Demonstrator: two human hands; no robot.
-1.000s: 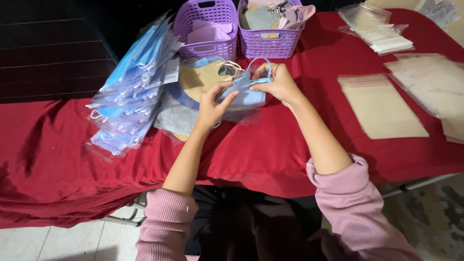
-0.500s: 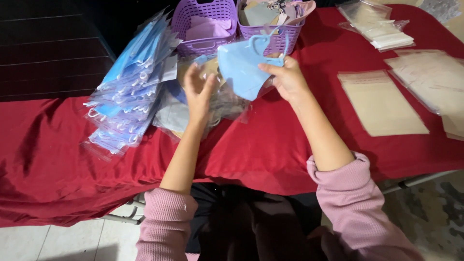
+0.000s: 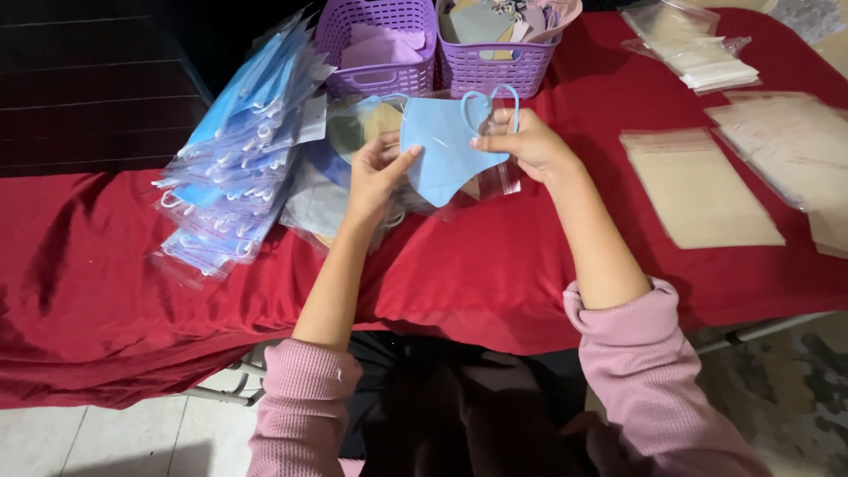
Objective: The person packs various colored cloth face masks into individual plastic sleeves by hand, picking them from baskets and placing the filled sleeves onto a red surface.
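Blue folded face mask point(image 3: 446, 155) held above the red-draped desk point(image 3: 495, 265), just in front of two purple baskets point(image 3: 433, 44): right hand point(image 3: 521, 141) pinches its ear-loop edge, left hand point(image 3: 375, 172) grips the opposite edge.

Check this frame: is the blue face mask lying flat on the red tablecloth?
No. The blue face mask is held up off the red tablecloth, between the left hand and the right hand.
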